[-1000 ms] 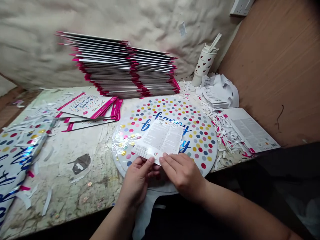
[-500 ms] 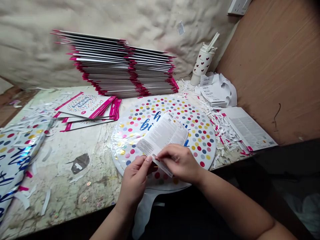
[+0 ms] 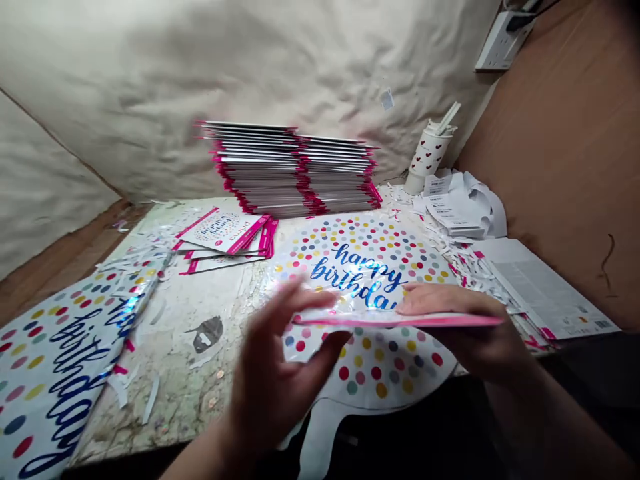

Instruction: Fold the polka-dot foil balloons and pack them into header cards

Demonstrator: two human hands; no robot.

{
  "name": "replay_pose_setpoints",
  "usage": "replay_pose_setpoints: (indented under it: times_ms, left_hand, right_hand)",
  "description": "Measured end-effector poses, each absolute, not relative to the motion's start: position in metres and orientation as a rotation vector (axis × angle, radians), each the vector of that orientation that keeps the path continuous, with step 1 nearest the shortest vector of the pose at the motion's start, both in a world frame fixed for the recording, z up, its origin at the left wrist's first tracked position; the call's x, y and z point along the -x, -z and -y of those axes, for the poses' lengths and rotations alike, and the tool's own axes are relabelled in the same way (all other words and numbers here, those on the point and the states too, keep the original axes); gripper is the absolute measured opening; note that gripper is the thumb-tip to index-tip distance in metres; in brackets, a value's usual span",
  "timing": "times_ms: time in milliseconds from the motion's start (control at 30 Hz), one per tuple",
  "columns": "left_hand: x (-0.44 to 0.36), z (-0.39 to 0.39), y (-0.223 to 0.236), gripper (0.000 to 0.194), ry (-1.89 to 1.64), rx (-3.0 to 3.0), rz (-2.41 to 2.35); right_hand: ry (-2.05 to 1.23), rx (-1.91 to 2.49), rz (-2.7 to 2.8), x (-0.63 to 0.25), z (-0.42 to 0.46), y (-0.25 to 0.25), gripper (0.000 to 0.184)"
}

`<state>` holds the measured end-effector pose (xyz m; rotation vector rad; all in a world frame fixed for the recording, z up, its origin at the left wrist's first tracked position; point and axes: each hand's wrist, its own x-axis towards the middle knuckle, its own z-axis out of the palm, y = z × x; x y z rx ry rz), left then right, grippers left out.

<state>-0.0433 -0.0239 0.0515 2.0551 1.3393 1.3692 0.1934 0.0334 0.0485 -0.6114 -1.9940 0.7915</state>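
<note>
While we look down at the counter (image 3: 175,400), what do our hands hold?

Our right hand (image 3: 465,340) has a pink-edged card (image 3: 400,320), seen almost edge-on, with its fingers lying along the card's upper side. The card runs level just above the balloon.

And our left hand (image 3: 280,387)?

That one is too blurred to settle. Its fingers are spread and reach toward the card's near end, but we can't tell whether they grip it.

Where does the balloon lie?

A round foil balloon (image 3: 370,260), white with coloured polka dots and blue "happy birthday" lettering, lies beneath both hands. Its tail (image 3: 325,443) hangs past the counter's front edge. A second foil balloon (image 3: 50,373) with the same print lies off to our left, partly on the counter.

What do we have around us?

Two leaning stacks of pink-edged cards (image 3: 290,167) stand at the back against a cream cloth (image 3: 150,67), with a smaller pile of cards (image 3: 225,233) in front of them. Off to the right we have a white cup with red hearts (image 3: 425,153), a heap of printed labels (image 3: 450,207), strips of shredded paper (image 3: 465,260) and a printed sheet (image 3: 543,290). Above them, a wall socket (image 3: 503,43) is fixed to the wall.
</note>
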Motion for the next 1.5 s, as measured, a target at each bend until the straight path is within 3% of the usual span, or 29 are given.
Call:
replay_pose_setpoints:
  times_ms: [67, 133, 200, 267, 367, 467, 633, 767, 867, 900, 1167, 1333, 1500]
  left_hand:
    - [0.061, 0.025, -0.054, 0.041, -1.381, -1.974, -1.340]
    - [0.089, 0.026, -0.052, 0.032, -1.306, -2.152, -1.339]
    - [0.128, 0.021, -0.049, 0.037, -1.391, -2.441, -1.504]
    - [0.175, 0.004, -0.045, 0.044, -1.469, -2.628, -1.893]
    - [0.242, -0.041, -0.031, 0.029, -1.106, -2.547, -2.292]
    - [0.273, -0.088, -0.015, 0.039, -0.700, -2.438, -2.302]
    - [0.219, -0.104, -0.003, 0.038, -0.542, -2.476, -2.134]
    - [0.115, -0.038, 0.023, 0.033, -0.404, -2.643, -1.693]
    - [0.053, 0.027, 0.050, 0.051, -0.264, -2.937, -1.044]
    - [0.041, 0.043, 0.056, 0.044, -0.324, -2.988, -1.041]
    - [0.029, 0.055, 0.051, 0.025, -0.508, -2.989, -1.025]
    - [0.024, 0.056, 0.049, 0.030, -0.399, -3.093, -1.104]
    - [0.027, 0.064, 0.046, 0.032, -0.626, -3.081, -0.960]
  right_hand:
    - [-0.976, 0.575, 1.780, -0.170, -0.038, -0.042, 0.017]
    - [-1.103, 0.622, 1.688, -0.155, -0.042, -0.031, 0.025]
    - [-1.189, 0.716, 1.663, -0.151, -0.047, -0.018, 0.040]
    - [-1.204, 0.838, 1.630, -0.154, -0.051, -0.007, 0.043]
    - [-1.130, 1.012, 1.669, -0.161, -0.054, 0.004, 0.035]
    - [-1.040, 1.080, 1.780, -0.165, -0.051, 0.008, 0.026]
    - [-0.870, 1.062, 2.158, -0.173, -0.037, 0.021, 0.025]
    - [-0.845, 1.027, 2.268, -0.183, -0.027, 0.046, 0.028]
    - [-0.885, 1.040, 2.141, -0.189, -0.026, 0.059, 0.025]
    - [-0.896, 1.035, 2.105, -0.189, -0.026, 0.061, 0.023]
    - [-0.866, 1.019, 2.052, -0.186, -0.023, 0.055, 0.019]
    - [-0.731, 0.998, 2.250, -0.187, -0.009, 0.061, 0.028]
    - [-0.817, 0.939, 2.349, -0.192, 0.003, 0.057, 0.029]
